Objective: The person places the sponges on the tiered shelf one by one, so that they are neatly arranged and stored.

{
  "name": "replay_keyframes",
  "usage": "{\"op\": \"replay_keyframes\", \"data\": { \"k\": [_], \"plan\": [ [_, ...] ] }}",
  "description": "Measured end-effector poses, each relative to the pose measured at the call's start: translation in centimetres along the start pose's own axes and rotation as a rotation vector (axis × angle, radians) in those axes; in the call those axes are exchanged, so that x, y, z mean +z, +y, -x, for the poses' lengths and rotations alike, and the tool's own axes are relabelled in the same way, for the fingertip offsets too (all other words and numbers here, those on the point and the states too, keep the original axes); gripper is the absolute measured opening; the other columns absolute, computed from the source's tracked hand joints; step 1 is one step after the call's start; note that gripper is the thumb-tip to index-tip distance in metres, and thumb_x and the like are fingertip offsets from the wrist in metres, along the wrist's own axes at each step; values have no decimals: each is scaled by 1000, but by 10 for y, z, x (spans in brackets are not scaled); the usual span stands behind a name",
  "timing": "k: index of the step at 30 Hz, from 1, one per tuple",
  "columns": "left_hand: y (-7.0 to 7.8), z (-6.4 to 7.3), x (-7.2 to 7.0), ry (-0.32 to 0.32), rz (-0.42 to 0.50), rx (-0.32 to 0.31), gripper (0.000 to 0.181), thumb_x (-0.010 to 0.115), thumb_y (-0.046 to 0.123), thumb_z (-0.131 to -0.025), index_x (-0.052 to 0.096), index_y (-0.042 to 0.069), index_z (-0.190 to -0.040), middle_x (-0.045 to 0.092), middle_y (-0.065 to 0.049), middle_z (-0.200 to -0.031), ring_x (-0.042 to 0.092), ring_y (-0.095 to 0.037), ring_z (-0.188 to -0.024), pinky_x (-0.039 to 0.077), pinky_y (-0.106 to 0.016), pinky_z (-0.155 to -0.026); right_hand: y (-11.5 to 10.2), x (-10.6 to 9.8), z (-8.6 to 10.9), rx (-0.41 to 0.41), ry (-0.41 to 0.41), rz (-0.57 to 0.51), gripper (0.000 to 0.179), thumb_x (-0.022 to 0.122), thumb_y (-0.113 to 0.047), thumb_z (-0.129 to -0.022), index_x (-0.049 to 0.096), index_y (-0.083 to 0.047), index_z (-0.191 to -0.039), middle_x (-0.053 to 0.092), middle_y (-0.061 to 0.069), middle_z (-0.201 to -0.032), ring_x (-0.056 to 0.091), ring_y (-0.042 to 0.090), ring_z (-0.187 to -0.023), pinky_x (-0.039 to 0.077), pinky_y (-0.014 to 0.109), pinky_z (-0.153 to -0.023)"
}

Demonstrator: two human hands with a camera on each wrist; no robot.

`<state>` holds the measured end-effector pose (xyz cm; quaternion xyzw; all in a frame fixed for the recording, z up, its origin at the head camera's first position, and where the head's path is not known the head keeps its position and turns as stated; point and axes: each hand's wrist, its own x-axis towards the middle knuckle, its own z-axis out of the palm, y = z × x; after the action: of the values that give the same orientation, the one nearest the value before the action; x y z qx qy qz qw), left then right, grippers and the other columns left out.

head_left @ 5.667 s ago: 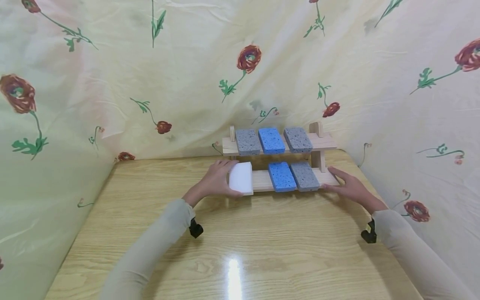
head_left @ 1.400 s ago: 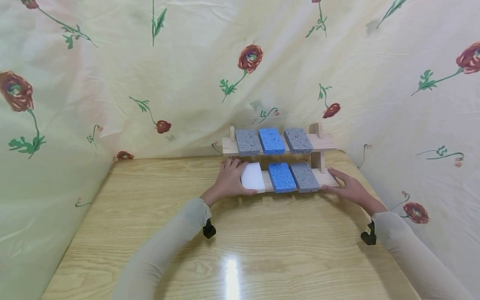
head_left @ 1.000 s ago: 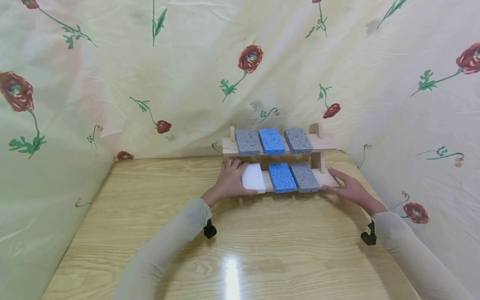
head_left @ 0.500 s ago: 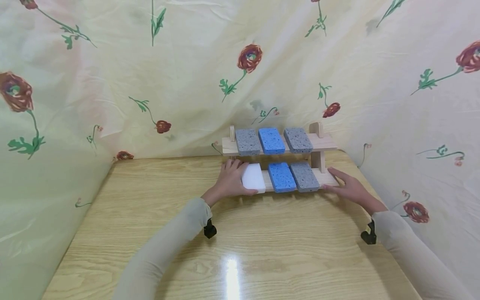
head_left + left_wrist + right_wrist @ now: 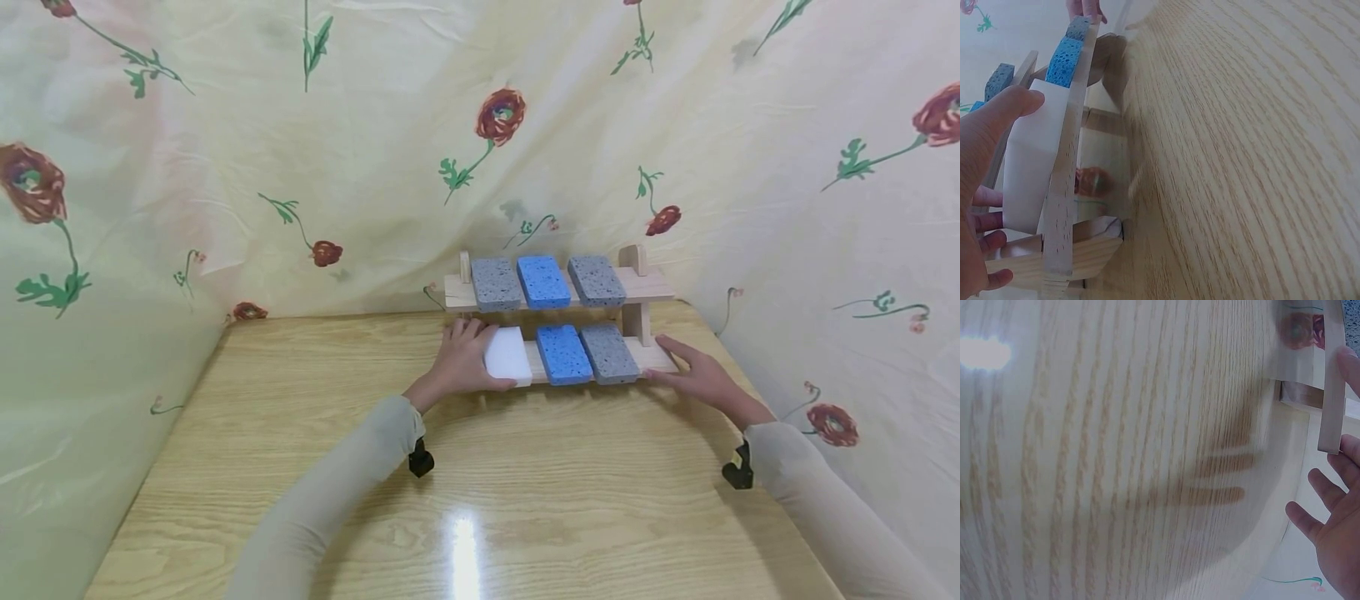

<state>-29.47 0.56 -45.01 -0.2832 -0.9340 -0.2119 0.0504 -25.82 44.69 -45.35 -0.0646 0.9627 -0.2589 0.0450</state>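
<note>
My left hand (image 5: 461, 358) holds a smooth white sponge (image 5: 507, 356) by its long sides, thumb at the front edge and fingers behind. The sponge lies at the left part of the lower board of a two-tier wooden shelf (image 5: 660, 358). To its right on that board are a speckled blue sponge (image 5: 564, 355) and a grey sponge (image 5: 610, 353), a narrow gap apart from the white one. My right hand (image 5: 697, 375) grips the right end of the lower board. In the right wrist view the thumb (image 5: 1349, 365) presses the board's front.
On the upper board (image 5: 648, 285) sit a grey sponge (image 5: 496, 284), a blue sponge (image 5: 543, 282) and another grey sponge (image 5: 596, 280). Flowered cloth (image 5: 390, 167) hangs behind the shelf and at both sides of the wooden table (image 5: 525, 475).
Since the earliest frame, my left hand has shifted right with the white sponge, nearer the lower blue one. Over the last second it has barely moved. The right hand stays on the board.
</note>
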Motion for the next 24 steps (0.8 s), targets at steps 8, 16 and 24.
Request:
{"op": "replay_keyframes", "data": {
  "k": [8,16,24],
  "plan": [
    [1,0,1,-2,-18,5,102,81,68,-70,49,13,-150,54,-12,-140,40,-32,-127,39,-52,-103,2,1,0,-11,5,0,93,74,-46,-91,28,-1,-159,27,28,-163,26,56,-147,24,69,-115],
    [3,0,1,-11,-28,-1,102,79,70,-71,48,14,-150,54,-12,-142,39,-33,-129,38,-54,-106,2,1,0,-12,10,1,93,74,-46,-91,29,0,-159,27,29,-163,26,56,-147,25,70,-115],
    [2,0,2,-14,-17,-11,104,79,71,-71,49,11,-151,52,-12,-146,38,-34,-132,36,-56,-109,2,1,0,-8,10,5,93,73,-47,-91,29,0,-159,27,28,-163,26,56,-146,25,70,-115]
  ]
}}
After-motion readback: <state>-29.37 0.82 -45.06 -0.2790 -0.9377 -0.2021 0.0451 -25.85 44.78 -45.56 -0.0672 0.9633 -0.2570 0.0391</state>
